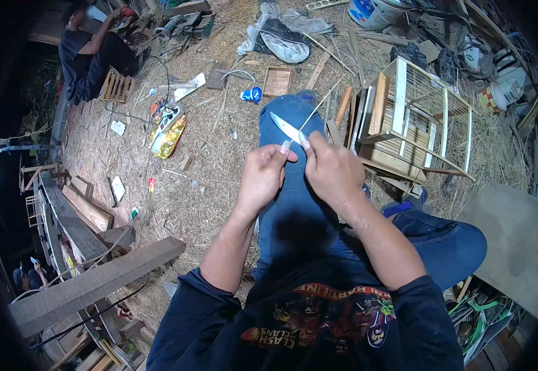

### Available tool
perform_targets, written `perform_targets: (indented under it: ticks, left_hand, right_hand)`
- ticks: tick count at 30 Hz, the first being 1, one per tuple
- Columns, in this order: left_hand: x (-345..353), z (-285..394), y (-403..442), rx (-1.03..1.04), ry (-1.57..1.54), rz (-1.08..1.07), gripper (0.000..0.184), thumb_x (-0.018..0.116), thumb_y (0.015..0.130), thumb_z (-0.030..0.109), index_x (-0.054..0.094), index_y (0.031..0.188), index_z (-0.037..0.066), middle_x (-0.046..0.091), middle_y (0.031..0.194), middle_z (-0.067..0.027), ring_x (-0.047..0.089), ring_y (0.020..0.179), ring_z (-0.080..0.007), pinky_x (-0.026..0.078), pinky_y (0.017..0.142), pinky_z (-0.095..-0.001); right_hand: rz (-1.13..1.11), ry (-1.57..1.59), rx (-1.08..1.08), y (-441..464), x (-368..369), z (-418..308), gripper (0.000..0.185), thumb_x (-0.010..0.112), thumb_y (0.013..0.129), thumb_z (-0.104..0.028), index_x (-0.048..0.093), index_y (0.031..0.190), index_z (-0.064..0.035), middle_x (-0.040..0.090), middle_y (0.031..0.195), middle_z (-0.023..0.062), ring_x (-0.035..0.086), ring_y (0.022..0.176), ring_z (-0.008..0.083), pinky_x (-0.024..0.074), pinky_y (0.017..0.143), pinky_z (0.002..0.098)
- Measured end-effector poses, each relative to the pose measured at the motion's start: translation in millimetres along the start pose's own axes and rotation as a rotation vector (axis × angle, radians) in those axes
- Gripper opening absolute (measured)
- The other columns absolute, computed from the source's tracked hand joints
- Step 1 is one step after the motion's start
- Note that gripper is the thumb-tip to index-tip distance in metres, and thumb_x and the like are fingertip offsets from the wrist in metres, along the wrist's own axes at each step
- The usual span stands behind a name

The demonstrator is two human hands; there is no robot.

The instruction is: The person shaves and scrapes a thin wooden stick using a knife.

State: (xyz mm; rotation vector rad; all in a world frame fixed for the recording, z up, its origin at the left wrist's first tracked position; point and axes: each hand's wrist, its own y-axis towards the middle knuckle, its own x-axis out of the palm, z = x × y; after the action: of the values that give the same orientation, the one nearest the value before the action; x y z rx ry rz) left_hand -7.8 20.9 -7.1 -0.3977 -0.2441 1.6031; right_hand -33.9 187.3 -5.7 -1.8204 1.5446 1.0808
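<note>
The right hand (334, 168) is gripping the knife (286, 127) in tightly curled fingers, its blade pointing forward, probably for control; the thin stick (322, 103) is slanting past the blade above the raised knee (293, 108); the left hand (264, 172) is bringing thumb and fingers nearly together, perhaps steadying the stick, though its hold is unclear.
</note>
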Motion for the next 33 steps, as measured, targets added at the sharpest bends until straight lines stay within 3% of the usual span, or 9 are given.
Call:
perform_targets:
  ticks: [1, 4, 8, 10, 14, 17, 20, 31, 33]
  left_hand:
    - [-0.3, -1.1, 0.3, -0.012, -0.015, -0.003, 0.034, 0.057, 0.111, 0.026, 0.072, 0.096, -0.002, 0.047, 0.052, 0.0059, 0.037, 0.042, -0.0038, 0.024, 0.042, -0.0245]
    - [-0.7, -2.4, 0.9, 0.003, -0.028, -0.009, 0.035, 0.056, 0.111, 0.026, 0.072, 0.096, -0.001, 0.048, 0.052, 0.0057, 0.037, 0.042, -0.0041, 0.025, 0.042, -0.0246]
    - [-1.5, 4.1, -8.4, 0.008, 0.016, -0.010, 0.035, 0.057, 0.111, 0.027, 0.072, 0.096, -0.001, 0.049, 0.053, 0.0059, 0.039, 0.044, -0.0042, 0.027, 0.043, -0.0251]
    - [-0.6, -4.3, -17.1, 0.149, 0.201, 0.089, 0.036, 0.057, 0.111, 0.027, 0.073, 0.096, -0.001, 0.048, 0.054, 0.0060, 0.040, 0.046, -0.0040, 0.028, 0.044, -0.0258]
    - [-6.1, -17.8, -25.4, 0.229, 0.364, 0.133, 0.038, 0.056, 0.111, 0.028, 0.073, 0.094, 0.000, 0.049, 0.054, 0.0005, 0.047, 0.050, -0.0073, 0.036, 0.048, -0.0312]
    - [-2.6, -17.1, -23.1, 0.145, 0.295, 0.149, 0.038, 0.055, 0.112, 0.027, 0.072, 0.091, 0.000, 0.048, 0.054, 0.0018, 0.045, 0.050, -0.0060, 0.034, 0.048, -0.0300]
    - [-6.4, -22.4, -14.7, 0.097, 0.124, 0.107, 0.039, 0.054, 0.112, 0.027, 0.071, 0.088, 0.001, 0.046, 0.055, 0.0043, 0.041, 0.050, -0.0049, 0.031, 0.047, -0.0285]
    - [-3.6, -10.6, -13.6, -0.015, -0.048, 0.015, 0.040, 0.054, 0.112, 0.031, 0.067, 0.085, 0.005, 0.041, 0.053, 0.0099, 0.030, 0.045, -0.0024, 0.018, 0.044, -0.0259]
    - [-3.8, -12.9, -12.6, -0.013, -0.049, 0.019, 0.040, 0.054, 0.111, 0.031, 0.067, 0.085, 0.005, 0.041, 0.052, 0.0098, 0.030, 0.044, -0.0026, 0.018, 0.044, -0.0261]
  right_hand:
    - [-0.043, -0.026, 0.025, -2.4, -1.0, -2.4, 0.016, 0.060, 0.101, -0.025, 0.062, 0.097, -0.0098, 0.070, 0.068, 0.0195, 0.073, 0.066, 0.0413, 0.0558, 0.055, 0.0559]
    - [-0.014, 0.045, 0.050, -0.6, 0.9, -0.8, 0.020, 0.061, 0.103, -0.027, 0.061, 0.092, -0.0107, 0.069, 0.079, 0.0219, 0.070, 0.070, 0.0459, 0.0536, 0.058, 0.0585]
    - [-0.002, 0.033, 0.046, 7.6, -0.5, 2.5, 0.020, 0.060, 0.103, -0.027, 0.061, 0.092, -0.0112, 0.070, 0.080, 0.0212, 0.070, 0.070, 0.0466, 0.0537, 0.059, 0.0587]
    - [0.067, -0.015, 0.014, 13.7, 0.8, 8.5, 0.019, 0.060, 0.103, -0.028, 0.061, 0.093, -0.0115, 0.070, 0.081, 0.0198, 0.070, 0.071, 0.0466, 0.0539, 0.059, 0.0588]
    - [0.015, 0.015, 0.075, 13.2, 1.5, 7.1, 0.018, 0.060, 0.103, -0.027, 0.061, 0.094, -0.0112, 0.071, 0.080, 0.0186, 0.070, 0.071, 0.0460, 0.0540, 0.059, 0.0588]
    - [0.046, 0.021, 0.003, -4.2, 6.7, -0.3, 0.018, 0.060, 0.103, -0.026, 0.060, 0.092, -0.0115, 0.070, 0.076, 0.0183, 0.070, 0.068, 0.0457, 0.0537, 0.058, 0.0589]
    - [-0.076, 0.034, 0.003, -15.6, 7.2, -11.8, 0.017, 0.060, 0.102, -0.025, 0.060, 0.092, -0.0115, 0.069, 0.072, 0.0191, 0.069, 0.066, 0.0460, 0.0534, 0.057, 0.0590]
    - [0.099, -0.021, 0.000, 7.7, 3.4, 10.1, 0.020, 0.059, 0.105, -0.028, 0.060, 0.094, -0.0111, 0.069, 0.070, 0.0194, 0.069, 0.066, 0.0452, 0.0534, 0.056, 0.0578]
    - [0.086, -0.042, -0.003, 6.7, 3.2, 9.6, 0.014, 0.061, 0.100, -0.022, 0.059, 0.093, -0.0098, 0.067, 0.066, 0.0211, 0.071, 0.070, 0.0450, 0.0604, 0.085, 0.0529]
